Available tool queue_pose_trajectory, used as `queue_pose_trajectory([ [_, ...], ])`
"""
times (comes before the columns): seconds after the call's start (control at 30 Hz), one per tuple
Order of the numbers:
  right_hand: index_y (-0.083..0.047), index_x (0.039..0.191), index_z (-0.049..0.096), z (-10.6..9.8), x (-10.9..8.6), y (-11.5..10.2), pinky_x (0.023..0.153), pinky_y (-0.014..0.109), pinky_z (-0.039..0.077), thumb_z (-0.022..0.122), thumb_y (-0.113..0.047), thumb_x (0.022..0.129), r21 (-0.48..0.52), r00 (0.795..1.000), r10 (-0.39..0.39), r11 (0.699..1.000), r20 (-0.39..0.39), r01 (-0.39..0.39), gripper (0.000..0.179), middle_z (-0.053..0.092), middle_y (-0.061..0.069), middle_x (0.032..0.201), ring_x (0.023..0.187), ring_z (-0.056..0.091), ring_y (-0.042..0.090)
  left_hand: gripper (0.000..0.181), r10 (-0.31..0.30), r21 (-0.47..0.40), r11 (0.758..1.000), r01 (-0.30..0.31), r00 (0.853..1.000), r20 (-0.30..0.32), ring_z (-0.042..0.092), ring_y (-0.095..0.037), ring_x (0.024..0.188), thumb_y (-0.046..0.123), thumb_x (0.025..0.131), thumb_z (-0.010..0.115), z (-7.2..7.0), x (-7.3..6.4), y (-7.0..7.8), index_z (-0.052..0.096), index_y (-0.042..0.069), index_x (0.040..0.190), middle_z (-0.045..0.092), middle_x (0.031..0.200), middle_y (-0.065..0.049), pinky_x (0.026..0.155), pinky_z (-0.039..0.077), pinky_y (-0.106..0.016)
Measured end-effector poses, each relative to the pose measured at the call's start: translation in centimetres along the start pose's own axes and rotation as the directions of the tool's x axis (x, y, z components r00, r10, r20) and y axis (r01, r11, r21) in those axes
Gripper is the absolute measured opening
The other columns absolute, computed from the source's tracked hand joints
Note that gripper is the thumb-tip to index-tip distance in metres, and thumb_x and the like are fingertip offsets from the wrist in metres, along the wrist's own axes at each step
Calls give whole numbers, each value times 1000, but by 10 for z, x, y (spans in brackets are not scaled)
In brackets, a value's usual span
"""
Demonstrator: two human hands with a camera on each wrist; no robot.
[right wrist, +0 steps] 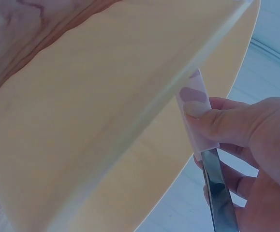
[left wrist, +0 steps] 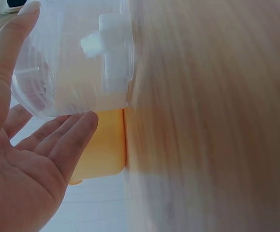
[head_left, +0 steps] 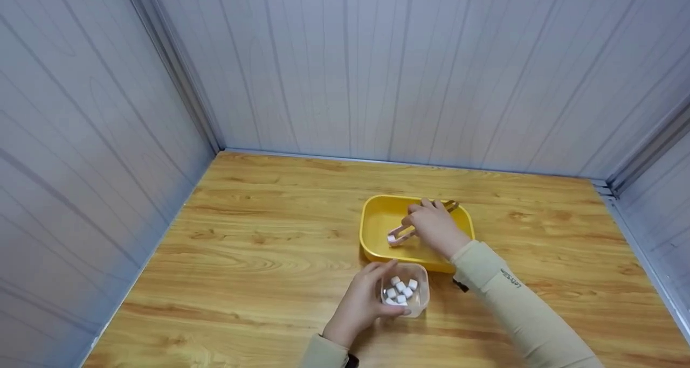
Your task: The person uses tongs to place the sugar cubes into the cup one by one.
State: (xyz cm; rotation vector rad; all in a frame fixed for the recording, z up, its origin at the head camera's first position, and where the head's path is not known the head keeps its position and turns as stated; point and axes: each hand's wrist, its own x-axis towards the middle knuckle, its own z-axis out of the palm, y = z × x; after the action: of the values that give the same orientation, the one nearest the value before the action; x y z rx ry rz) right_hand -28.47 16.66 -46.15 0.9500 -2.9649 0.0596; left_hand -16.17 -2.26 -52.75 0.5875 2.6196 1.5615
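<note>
My left hand holds a small clear plastic container between thumb and fingers, and several white cubes lie inside it. In the left wrist view the container sits on the table between the thumb and the fingers. My right hand pinches a pair of tongs over a yellow tray. The tongs have pinkish-white ends and a shiny metal back part. At their tips, low in the tray, is one white cube; whether it touches the tray floor I cannot tell.
The yellow tray stands right behind the clear container on a wood-grain table. Pale panelled walls enclose the table at the back and on both sides.
</note>
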Motion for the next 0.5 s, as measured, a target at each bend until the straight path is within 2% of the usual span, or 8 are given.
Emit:
queue_pose_trajectory([
  [0.37, -17, 99, 77, 0, -3, -2, 82, 49, 41, 76, -2, 78, -37, 999, -33, 999, -33, 32, 26, 61, 1, 93, 90, 50, 28, 87, -7, -3, 1000, 7, 1000, -2, 51, -17, 114, 35, 62, 89, 1, 1, 1, 52, 16, 138, 55, 123, -3, 103, 39, -34],
  [0.5, -18, 98, 77, 1, -4, -3, 78, 47, 41, 77, -2, 77, -56, 999, -32, 998, -37, 30, 26, 61, 0, 92, 89, 50, 27, 86, 14, 1, 1000, -14, 1000, -10, 52, -19, 113, 36, 62, 88, 1, 0, 1, 53, 13, 137, 56, 122, -4, 103, 39, -35],
])
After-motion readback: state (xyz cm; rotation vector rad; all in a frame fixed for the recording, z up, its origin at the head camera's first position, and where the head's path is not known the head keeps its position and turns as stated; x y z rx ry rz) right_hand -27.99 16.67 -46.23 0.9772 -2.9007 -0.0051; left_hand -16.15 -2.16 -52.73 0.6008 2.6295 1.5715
